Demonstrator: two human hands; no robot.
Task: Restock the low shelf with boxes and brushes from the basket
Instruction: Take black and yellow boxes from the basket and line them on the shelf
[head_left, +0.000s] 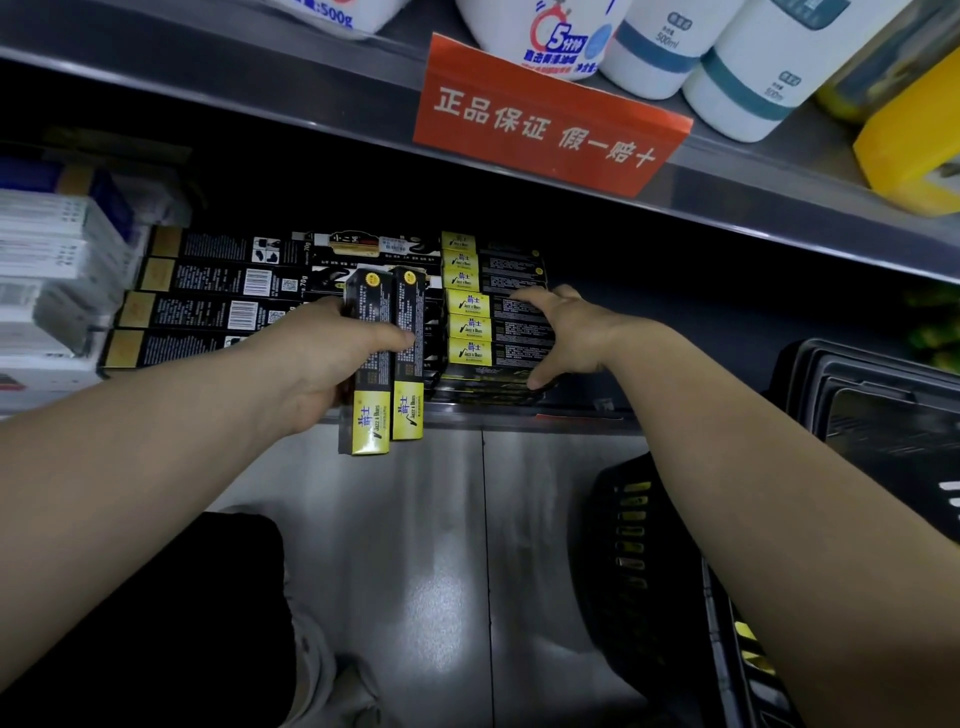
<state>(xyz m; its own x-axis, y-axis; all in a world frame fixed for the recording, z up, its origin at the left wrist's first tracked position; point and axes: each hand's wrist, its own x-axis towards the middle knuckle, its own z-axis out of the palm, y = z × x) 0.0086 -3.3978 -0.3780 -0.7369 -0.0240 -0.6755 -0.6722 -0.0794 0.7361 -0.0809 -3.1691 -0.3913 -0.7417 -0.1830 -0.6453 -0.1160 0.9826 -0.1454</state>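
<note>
Nearest, the basket sat to our right. Our left hand gripped two boxes at the front edge of the low shelf, thumb across them. Beyond, our right hand clasped the stacked boxes on that shelf between fingers and thumb.

low shelf, black-yellow boxes, long black boxes

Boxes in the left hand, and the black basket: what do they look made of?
Boxes gripped by the left hand: printed cardboard, seemingly, slightly glossy; crisp folded edges, faint sheen. Basket: likely moulded plastic, matte black; its wall has rows of slots. The right hand clasps the shelved stack of like boxes.
</note>
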